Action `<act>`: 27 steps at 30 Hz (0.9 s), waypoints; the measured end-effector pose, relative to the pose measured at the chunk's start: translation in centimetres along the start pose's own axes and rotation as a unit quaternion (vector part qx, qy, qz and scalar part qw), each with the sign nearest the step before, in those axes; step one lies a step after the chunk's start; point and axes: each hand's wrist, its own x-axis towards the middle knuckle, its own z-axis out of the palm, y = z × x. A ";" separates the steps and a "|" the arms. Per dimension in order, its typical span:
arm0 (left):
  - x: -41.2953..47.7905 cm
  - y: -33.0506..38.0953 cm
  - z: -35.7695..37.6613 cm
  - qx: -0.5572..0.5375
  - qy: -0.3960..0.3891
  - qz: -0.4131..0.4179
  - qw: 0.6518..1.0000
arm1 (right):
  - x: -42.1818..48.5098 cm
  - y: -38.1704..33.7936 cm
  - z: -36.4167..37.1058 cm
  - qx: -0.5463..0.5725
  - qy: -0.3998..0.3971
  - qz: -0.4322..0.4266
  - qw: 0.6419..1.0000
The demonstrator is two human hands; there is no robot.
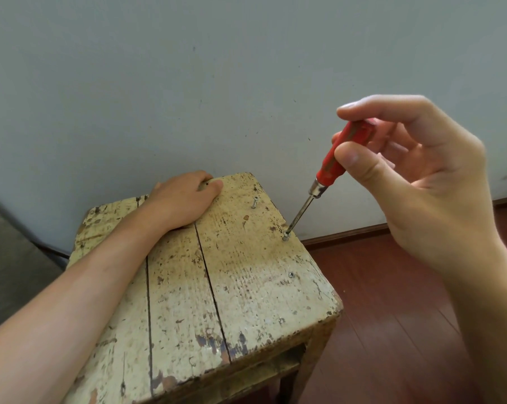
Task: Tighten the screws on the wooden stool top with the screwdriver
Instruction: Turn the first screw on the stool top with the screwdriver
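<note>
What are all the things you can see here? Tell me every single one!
worn cream-painted wooden stool: one, cream with brown patches, middle, by the wall.
small metal screws: three, silver, along the stool's right side; far screw sticks up, middle screw under the screwdriver tip, near screw almost flush.
red-handled screwdriver with a metal shaft: one, red and silver, tilted, above the stool's right edge.
wall: one, pale grey, behind.
wooden floor: one, reddish brown, right.
grey shape: one, left edge; cannot tell what.
left hand: one, holds the stool's far edge.
right hand: one, pinches the screwdriver's handle.
</note>
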 end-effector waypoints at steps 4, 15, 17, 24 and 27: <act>0.0 0.0 0.0 -0.002 0.001 0.000 1.000 | -0.1 0.2 0.1 -0.008 0.010 -0.001 1.000; -0.2 0.1 -0.1 -0.006 -0.001 0.000 1.000 | -0.4 0.8 -1.0 0.027 -0.072 0.011 0.997; -0.2 0.1 -0.1 -0.006 -0.001 -0.001 1.000 | -0.3 0.7 -1.0 0.025 -0.064 0.012 0.998; -0.1 0.1 0.0 -0.007 0.000 -0.001 1.000 | -0.3 0.2 -0.1 -0.012 -0.006 0.019 1.000; -0.1 0.0 0.0 -0.007 -0.002 0.000 1.000 | -0.4 0.2 0.5 -0.011 0.005 0.022 1.000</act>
